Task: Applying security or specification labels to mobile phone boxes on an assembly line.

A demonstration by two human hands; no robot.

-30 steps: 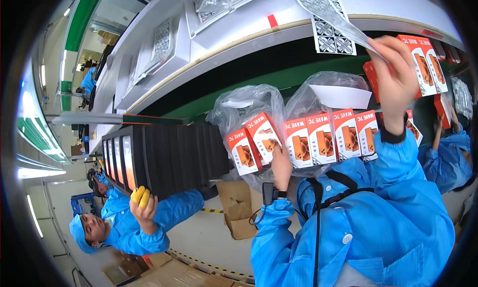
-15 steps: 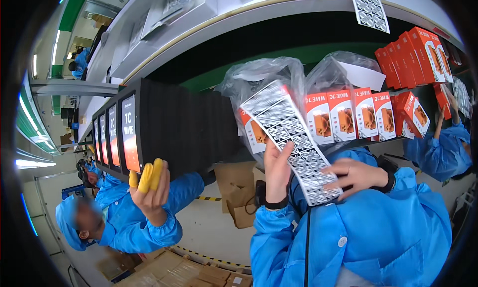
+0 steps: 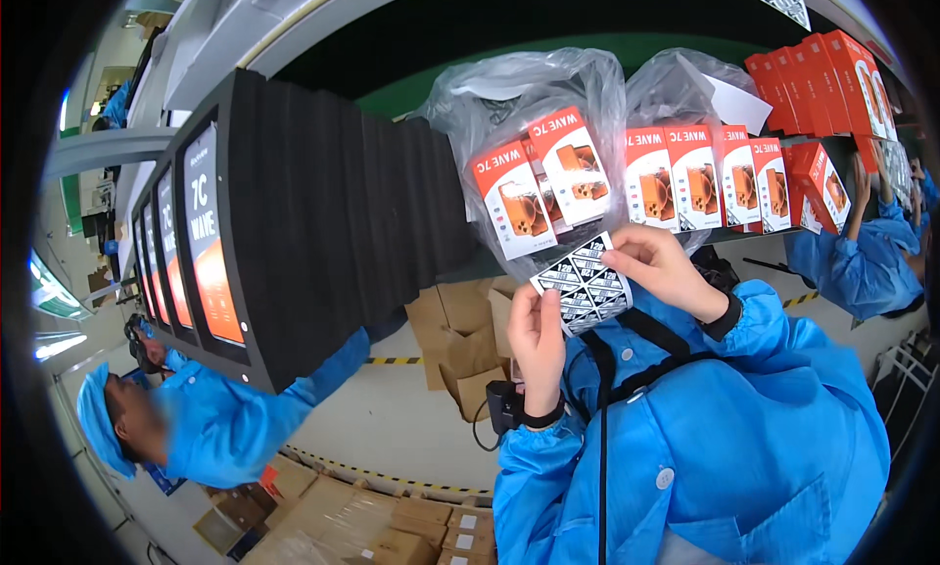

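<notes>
A black-and-white sticker sheet point(image 3: 592, 296) with a pattern of triangular labels is held in front of my chest, its lower edge curving away. My left hand point(image 3: 538, 345) pinches its left edge between thumb and fingers. At the upper right corner, my right hand point(image 3: 664, 269) grips it the same way. Just beyond the sheet, red-and-white phone boxes point(image 3: 573, 168) lie in a clear plastic bag point(image 3: 460, 90). More such boxes point(image 3: 700, 178) stand in a row to the right of that bag.
On the left is a long stack of black trays point(image 3: 343, 183) showing dark and orange boxes point(image 3: 213, 237) at its end. A co-worker in blue point(image 3: 211, 433) is behind it; another person's sleeve point(image 3: 867, 271) is at the right. Red boxes point(image 3: 818, 80) are stacked far right. Cartons point(image 3: 411, 516) sit on the floor.
The sheet, earlier stretched out long, now shows as a shorter curved piece. My right hand has moved up to its corner. The boxes in the bag are now uncovered. The co-worker's yellow-tipped fingers are out of sight.
</notes>
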